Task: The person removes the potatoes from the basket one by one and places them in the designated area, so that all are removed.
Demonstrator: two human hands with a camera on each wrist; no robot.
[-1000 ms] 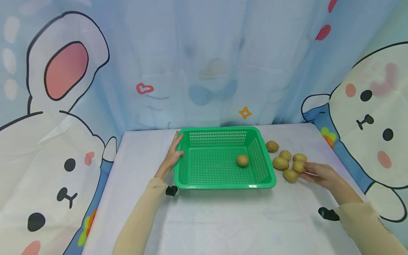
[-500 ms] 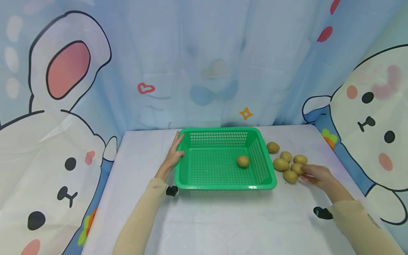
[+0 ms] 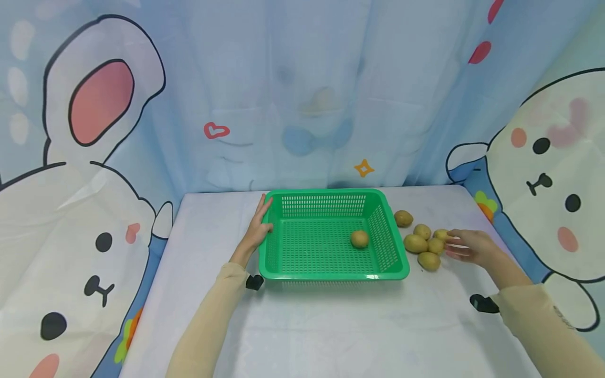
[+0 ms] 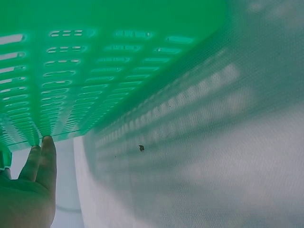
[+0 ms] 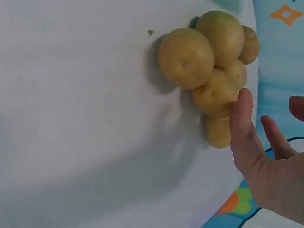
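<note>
A green plastic basket [image 3: 331, 276] stands on the table with one potato [image 3: 359, 239] inside, toward its right side. My left hand [image 3: 255, 231] rests at the basket's left rim; in the left wrist view its straight fingers [image 4: 46, 161] touch the outer wall. To the right of the basket, several potatoes [image 3: 429, 261] lie close together. At the right edge of that group, my right hand [image 3: 472, 247] has its fingertips beside the rearmost right potato [image 3: 440, 234]. In the right wrist view the fingers are extended, and contact with the potatoes cannot be judged.
A white cloth [image 3: 331, 331] covers the table. Patterned blue curtains [image 3: 302, 94] hang behind and at both sides, close to the table's edges. A small dark speck [image 4: 141, 148] lies on the cloth near the basket.
My right hand shifted a potato left against the others, then moved farther back to the rearmost right potato, which now lies slightly more to the left. My left hand has stayed put.
</note>
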